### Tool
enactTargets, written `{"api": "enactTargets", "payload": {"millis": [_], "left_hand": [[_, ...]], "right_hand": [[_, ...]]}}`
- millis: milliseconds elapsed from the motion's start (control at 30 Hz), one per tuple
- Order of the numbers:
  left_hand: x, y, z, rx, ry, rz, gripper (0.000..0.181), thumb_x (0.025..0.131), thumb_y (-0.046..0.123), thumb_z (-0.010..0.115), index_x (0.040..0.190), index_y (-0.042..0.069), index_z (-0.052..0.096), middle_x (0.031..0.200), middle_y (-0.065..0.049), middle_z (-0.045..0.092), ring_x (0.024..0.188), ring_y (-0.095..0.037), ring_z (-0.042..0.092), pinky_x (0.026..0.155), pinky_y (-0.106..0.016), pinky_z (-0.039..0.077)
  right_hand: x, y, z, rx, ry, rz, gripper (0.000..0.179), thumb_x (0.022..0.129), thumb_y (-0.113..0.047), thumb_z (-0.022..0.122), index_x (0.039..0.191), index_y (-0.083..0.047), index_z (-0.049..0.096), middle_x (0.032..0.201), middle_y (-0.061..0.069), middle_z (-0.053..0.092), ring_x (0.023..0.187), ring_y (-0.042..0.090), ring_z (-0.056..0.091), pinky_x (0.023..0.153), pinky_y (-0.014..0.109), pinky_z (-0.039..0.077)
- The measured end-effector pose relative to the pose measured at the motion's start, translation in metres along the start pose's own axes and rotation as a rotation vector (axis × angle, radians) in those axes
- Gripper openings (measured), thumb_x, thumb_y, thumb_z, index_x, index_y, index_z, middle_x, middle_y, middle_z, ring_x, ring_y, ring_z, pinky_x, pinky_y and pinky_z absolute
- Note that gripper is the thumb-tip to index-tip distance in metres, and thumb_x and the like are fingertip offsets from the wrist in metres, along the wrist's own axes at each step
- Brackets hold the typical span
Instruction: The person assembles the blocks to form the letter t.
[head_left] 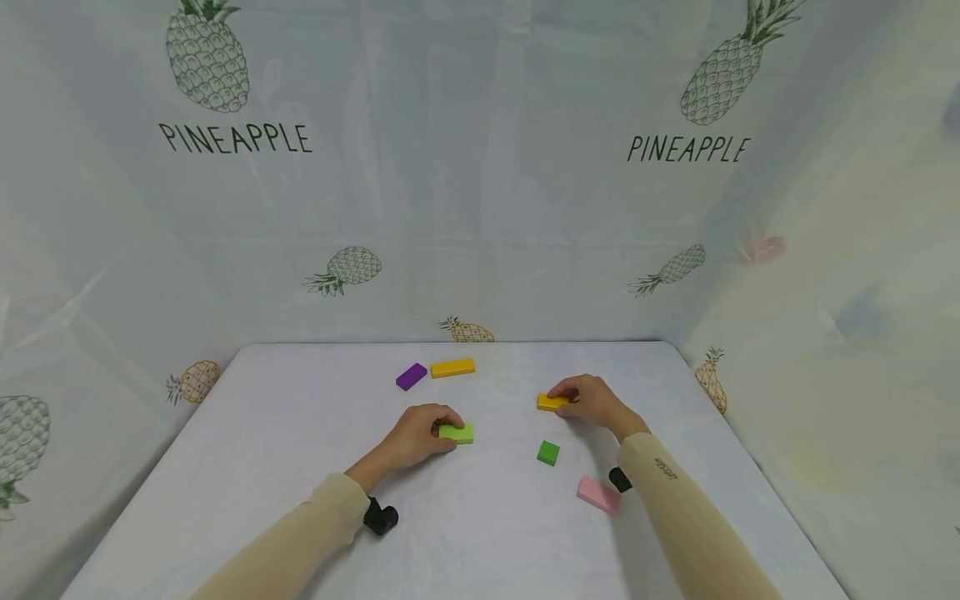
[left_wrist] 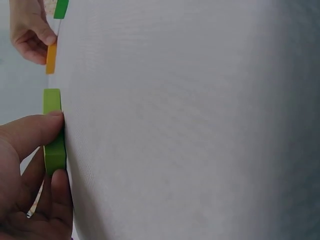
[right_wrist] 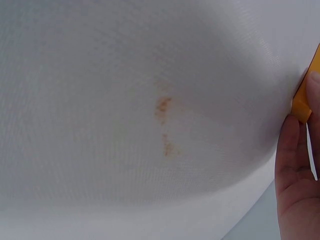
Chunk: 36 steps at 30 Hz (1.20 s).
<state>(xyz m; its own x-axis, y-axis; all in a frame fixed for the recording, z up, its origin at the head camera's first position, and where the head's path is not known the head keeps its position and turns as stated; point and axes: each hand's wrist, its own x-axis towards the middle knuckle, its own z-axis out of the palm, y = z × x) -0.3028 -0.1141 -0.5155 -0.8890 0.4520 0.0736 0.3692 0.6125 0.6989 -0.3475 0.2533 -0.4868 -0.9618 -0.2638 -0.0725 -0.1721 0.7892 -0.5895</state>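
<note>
My left hand (head_left: 418,435) pinches a lime-green block (head_left: 459,433) between thumb and fingers near the middle of the table; the left wrist view shows the thumb on one face of this green block (left_wrist: 54,145). Farther right, my right hand (head_left: 596,402) grips a yellow-orange block (head_left: 549,402) by its right part. In the right wrist view that orange block (right_wrist: 301,107) is cut off by the frame's edge. Just below it on the table lies a small green cube (head_left: 548,452). A pink block (head_left: 598,495) rests beside the right sleeve.
Toward the back of the white table (head_left: 300,417) lie a purple block (head_left: 411,377) and a long yellow block (head_left: 453,368), close together. A black wrist device (head_left: 381,517) shows under the left sleeve. Behind the table hangs a pineapple-print cloth (head_left: 465,183).
</note>
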Motion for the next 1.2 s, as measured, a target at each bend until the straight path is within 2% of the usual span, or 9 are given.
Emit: {"api": "enactTargets", "payload": {"millis": [167,533,933,1200], "left_hand": [[0.0001,0.0014,-0.0007,0.0,0.0,0.006,0.025,0.092,0.012,0.085,0.113,0.022,0.076,0.112,0.008,0.071,0.097,-0.015,0.059,0.087,-0.033,0.049],[0.0002,0.0045,-0.0019,0.0,-0.011,-0.023,0.025,0.092,0.013,0.084,0.114,0.023,0.076,0.112,0.007,0.072,0.099,-0.015,0.06,0.09,-0.034,0.051],[-0.0002,0.0011,-0.0025,0.003,-0.015,-0.013,0.025,0.091,0.013,0.085,0.112,0.022,0.076,0.113,0.007,0.072,0.099,-0.014,0.059,0.09,-0.034,0.051],[0.0016,-0.0013,-0.0028,-0.008,-0.024,-0.02,0.025,0.091,0.014,0.085,0.112,0.025,0.075,0.113,0.009,0.072,0.1,-0.015,0.059,0.092,-0.036,0.051]], "right_hand": [[-0.0004,-0.0003,-0.0006,-0.004,0.0,-0.005,0.028,0.095,-0.007,0.081,0.122,-0.013,0.079,0.126,0.007,0.072,0.111,0.024,0.062,0.107,0.048,0.053],[0.001,0.0021,-0.0001,0.004,-0.006,0.007,0.028,0.094,-0.008,0.081,0.122,-0.014,0.079,0.126,0.006,0.072,0.111,0.024,0.062,0.107,0.047,0.053],[0.0005,0.0024,0.0002,0.013,-0.002,0.014,0.027,0.095,-0.007,0.081,0.121,-0.015,0.079,0.127,0.005,0.072,0.111,0.023,0.062,0.105,0.046,0.054],[-0.0009,0.003,0.0,0.008,0.0,-0.024,0.026,0.096,-0.007,0.079,0.121,-0.014,0.078,0.126,0.005,0.073,0.111,0.022,0.064,0.104,0.046,0.055]]}}
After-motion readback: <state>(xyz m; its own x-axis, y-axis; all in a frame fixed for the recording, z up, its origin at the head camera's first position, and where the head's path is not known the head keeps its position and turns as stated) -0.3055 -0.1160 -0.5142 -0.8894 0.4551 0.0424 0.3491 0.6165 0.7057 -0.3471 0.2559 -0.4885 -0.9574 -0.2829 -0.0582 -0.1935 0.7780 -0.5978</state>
